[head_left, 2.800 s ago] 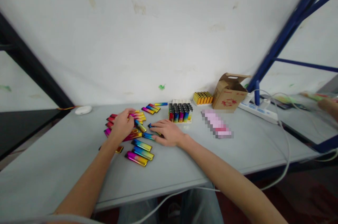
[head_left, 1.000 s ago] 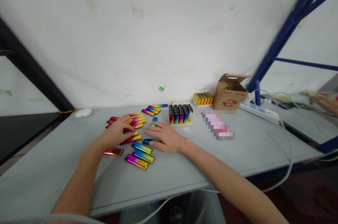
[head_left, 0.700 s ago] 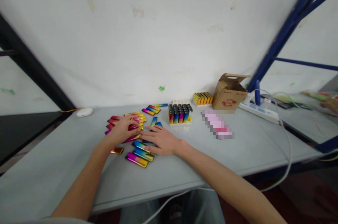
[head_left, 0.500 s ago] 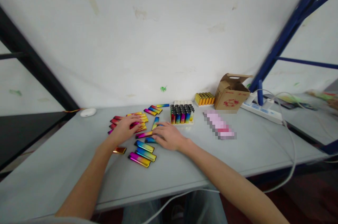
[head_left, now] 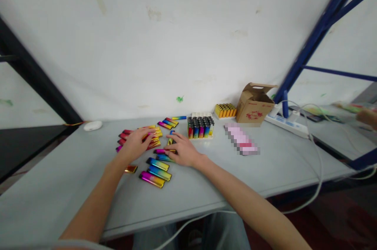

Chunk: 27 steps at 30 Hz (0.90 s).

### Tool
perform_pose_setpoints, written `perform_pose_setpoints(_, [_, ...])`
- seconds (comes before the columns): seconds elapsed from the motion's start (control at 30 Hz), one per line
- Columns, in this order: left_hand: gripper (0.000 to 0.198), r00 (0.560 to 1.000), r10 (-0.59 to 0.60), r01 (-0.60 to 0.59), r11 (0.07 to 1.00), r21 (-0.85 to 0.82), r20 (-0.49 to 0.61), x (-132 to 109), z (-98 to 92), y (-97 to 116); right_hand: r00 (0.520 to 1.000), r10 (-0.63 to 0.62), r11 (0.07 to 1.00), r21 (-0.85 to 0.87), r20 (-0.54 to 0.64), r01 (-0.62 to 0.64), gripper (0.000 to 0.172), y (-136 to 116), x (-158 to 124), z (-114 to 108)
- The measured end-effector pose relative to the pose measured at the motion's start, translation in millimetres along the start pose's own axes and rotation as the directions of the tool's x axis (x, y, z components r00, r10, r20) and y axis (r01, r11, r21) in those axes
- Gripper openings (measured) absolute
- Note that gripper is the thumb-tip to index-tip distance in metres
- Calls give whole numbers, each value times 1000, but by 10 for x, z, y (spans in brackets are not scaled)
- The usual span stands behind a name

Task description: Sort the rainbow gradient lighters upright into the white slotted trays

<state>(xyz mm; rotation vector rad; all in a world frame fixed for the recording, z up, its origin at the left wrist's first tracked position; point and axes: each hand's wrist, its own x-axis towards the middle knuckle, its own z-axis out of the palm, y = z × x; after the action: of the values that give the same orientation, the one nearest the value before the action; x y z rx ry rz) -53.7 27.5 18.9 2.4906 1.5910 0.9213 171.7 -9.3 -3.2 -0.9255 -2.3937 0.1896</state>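
My left hand (head_left: 136,144) lies over a cluster of shiny red-to-gold lighters (head_left: 154,132), fingers bent down onto them and partly hiding them. Its fingers are apart, and no lighter is lifted. My right hand (head_left: 184,149) reaches in from the right with fingers spread. Its thumb and fingertips touch a magenta lighter (head_left: 159,151) and a blue-yellow lighter (head_left: 171,134). Just below the magenta one lies a blue lighter (head_left: 163,158), partly under that hand. Nearer me, several gradient lighters (head_left: 159,174) lie side by side. Black-topped lighters stand upright in a white tray (head_left: 210,136).
Behind are a few flat lighters (head_left: 168,123) and a tray of upright yellow lighters (head_left: 225,111). A cardboard box (head_left: 255,110), a pixelated pink item (head_left: 240,139) and a power strip (head_left: 290,126) sit to the right. A white cable (head_left: 319,181) hangs past the table's front edge.
Under my right hand, the magenta lighter has shifted slightly right and the blue one slightly left, so they lie closer to parallel. My left hand stays over the red-gold lighters. The view has turned slightly.
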Motion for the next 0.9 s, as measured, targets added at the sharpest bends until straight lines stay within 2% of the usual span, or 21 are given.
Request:
perform_pose_setpoints(0.23, [46,1000,-25,25,999,25,-2,6,-14,22,999,35,995,99,-37,-31,20,52,11,14])
perform_pose_setpoints(0.5, [50,995,-77,68,988,138,58,5,-133,-210,995,70,992,105,-64,-63,13,32,-22,11])
perform_pose_setpoints(0.7, [54,991,-36,16,989,144,133,-36,-152,-296,994,68,993,98,-84,-59,12,89,-44,31])
perform_pose_setpoints(0.9, [40,982,-7,-24,986,163,189,-63,-141,-254,995,52,997,66,-82,-47,15,97,-53,24])
